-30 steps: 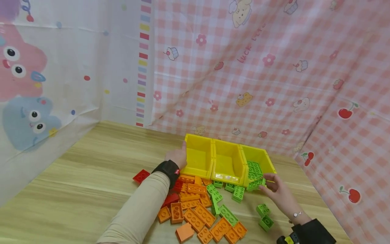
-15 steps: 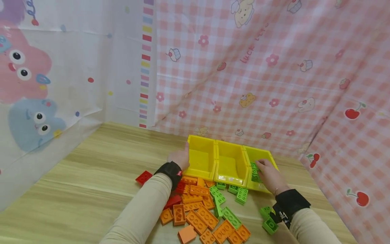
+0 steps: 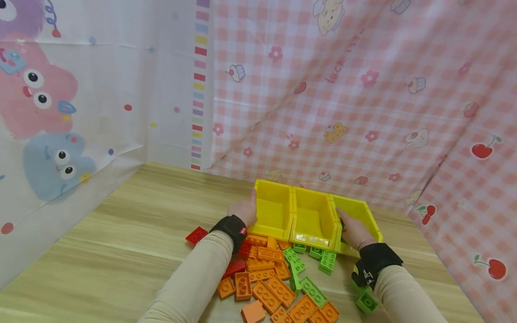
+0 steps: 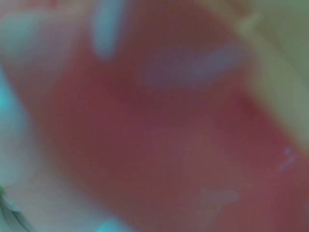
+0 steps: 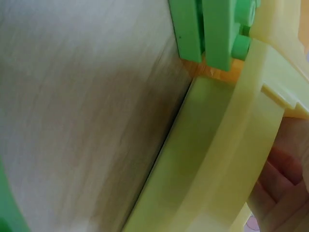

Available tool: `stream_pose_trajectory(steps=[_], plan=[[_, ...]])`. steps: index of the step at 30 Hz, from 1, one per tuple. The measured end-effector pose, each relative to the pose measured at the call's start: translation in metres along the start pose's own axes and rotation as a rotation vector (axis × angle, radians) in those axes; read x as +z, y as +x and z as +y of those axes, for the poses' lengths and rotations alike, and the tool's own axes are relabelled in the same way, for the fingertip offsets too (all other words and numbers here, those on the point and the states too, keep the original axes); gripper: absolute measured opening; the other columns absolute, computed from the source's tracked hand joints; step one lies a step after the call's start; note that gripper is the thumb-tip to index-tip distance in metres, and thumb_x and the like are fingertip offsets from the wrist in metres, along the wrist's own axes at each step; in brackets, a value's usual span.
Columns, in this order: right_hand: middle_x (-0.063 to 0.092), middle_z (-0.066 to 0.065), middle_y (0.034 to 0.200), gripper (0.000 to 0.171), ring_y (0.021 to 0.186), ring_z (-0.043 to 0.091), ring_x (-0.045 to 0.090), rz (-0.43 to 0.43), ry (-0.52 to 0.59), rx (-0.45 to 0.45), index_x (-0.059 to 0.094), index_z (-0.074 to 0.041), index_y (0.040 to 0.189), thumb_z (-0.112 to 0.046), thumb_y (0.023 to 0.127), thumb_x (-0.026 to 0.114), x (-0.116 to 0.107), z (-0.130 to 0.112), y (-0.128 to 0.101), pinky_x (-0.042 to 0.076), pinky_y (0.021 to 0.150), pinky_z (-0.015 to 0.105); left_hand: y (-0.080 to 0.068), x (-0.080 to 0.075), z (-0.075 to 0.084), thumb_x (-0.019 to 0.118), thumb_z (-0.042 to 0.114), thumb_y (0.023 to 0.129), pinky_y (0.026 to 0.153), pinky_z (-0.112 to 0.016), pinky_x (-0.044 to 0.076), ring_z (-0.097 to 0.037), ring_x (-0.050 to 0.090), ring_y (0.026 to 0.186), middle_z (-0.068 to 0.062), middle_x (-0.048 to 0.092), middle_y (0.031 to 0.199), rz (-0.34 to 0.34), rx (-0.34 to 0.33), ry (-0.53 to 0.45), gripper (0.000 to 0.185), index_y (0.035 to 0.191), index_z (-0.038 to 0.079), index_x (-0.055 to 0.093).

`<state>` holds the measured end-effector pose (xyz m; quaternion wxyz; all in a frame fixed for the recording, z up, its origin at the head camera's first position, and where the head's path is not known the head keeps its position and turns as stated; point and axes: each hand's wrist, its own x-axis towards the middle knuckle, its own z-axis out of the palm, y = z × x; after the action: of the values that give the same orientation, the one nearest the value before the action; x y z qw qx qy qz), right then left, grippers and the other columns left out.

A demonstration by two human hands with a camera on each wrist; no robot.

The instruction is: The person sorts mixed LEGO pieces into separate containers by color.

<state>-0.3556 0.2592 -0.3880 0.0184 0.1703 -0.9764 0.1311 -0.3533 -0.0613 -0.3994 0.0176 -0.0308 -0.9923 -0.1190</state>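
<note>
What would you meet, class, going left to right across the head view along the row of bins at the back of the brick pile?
Left hand → left yellow bin → middle yellow bin → right hand, reaching into the right yellow bin.

Three yellow open-topped bins (image 3: 314,215) stand side by side in a row, touching, on the wooden table at about 5 o'clock from the picture's centre. The right bin (image 3: 363,213) holds green bricks, mostly hidden; the left bin (image 3: 272,211) shows a bare floor.
</note>
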Motion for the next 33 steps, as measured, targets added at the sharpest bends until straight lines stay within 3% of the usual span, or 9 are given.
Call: stream_pose_trajectory(steps=[7,14,18,23,27,29,33], plan=[[0.049,0.035,0.121,0.056,0.109,0.046,0.051,-0.01,0.202,0.022,0.024,0.014,0.139,0.007,0.09,0.049,-0.005,0.01,-0.006,0.042,0.088,0.051,-0.001,-0.004,0.002,0.064,0.021,0.087,0.054,-0.036,0.044,-0.019,0.051,0.053,-0.003,0.051,0.059,-0.007,0.006,-0.019,0.082,0.15,0.008,0.013],[0.053,0.033,0.118,0.042,0.109,0.046,0.05,0.067,0.097,0.085,0.035,0.014,0.133,0.003,0.093,0.042,-0.008,0.02,-0.015,0.04,0.089,0.053,-0.004,-0.007,0.003,0.063,0.021,0.087,0.058,-0.038,0.046,-0.019,0.052,0.056,-0.003,0.053,0.061,-0.009,0.004,-0.021,0.08,0.15,0.008,0.015],[0.054,0.032,0.116,0.04,0.109,0.046,0.05,0.056,0.092,0.087,0.039,0.013,0.131,0.002,0.093,0.044,-0.004,0.021,-0.021,0.039,0.089,0.053,-0.001,-0.004,0.001,0.063,0.02,0.087,0.056,-0.038,0.045,-0.019,0.052,0.055,-0.004,0.053,0.06,-0.015,0.005,-0.022,0.081,0.15,0.008,0.013],[0.057,0.027,0.113,0.034,0.106,0.042,0.053,0.095,0.1,-0.044,0.049,0.012,0.125,0.002,0.092,0.049,-0.004,0.011,-0.038,0.042,0.087,0.05,0.002,0.002,-0.002,0.063,0.019,0.087,0.054,-0.038,0.044,-0.019,0.051,0.054,-0.003,0.052,0.059,-0.004,0.026,-0.037,0.081,0.15,0.007,0.012],[0.062,0.014,0.101,0.021,0.092,0.029,0.06,0.16,-0.002,-0.195,0.061,0.003,0.107,0.003,0.086,0.059,-0.005,-0.003,-0.055,0.048,0.08,0.043,0.0,0.0,-0.002,0.062,0.019,0.088,0.052,-0.036,0.04,-0.018,0.048,0.051,-0.002,0.049,0.057,-0.009,0.03,-0.049,0.081,0.15,0.007,0.012],[0.061,0.007,0.098,0.019,0.087,0.021,0.06,0.132,-0.046,-0.262,0.062,-0.003,0.103,0.001,0.084,0.063,-0.005,-0.009,-0.062,0.049,0.076,0.038,-0.002,-0.002,-0.001,0.062,0.018,0.088,0.052,-0.035,0.04,-0.018,0.048,0.051,-0.002,0.049,0.057,-0.017,0.028,-0.055,0.08,0.15,0.008,0.012],[0.06,0.003,0.1,0.025,0.087,0.017,0.059,-0.022,-0.101,-0.381,0.062,-0.006,0.109,-0.003,0.085,0.065,-0.004,-0.017,-0.073,0.049,0.075,0.034,-0.005,-0.006,0.001,0.063,0.018,0.088,0.057,-0.039,0.044,-0.02,0.054,0.057,-0.005,0.055,0.062,-0.022,0.029,-0.066,0.081,0.15,0.007,0.012]])
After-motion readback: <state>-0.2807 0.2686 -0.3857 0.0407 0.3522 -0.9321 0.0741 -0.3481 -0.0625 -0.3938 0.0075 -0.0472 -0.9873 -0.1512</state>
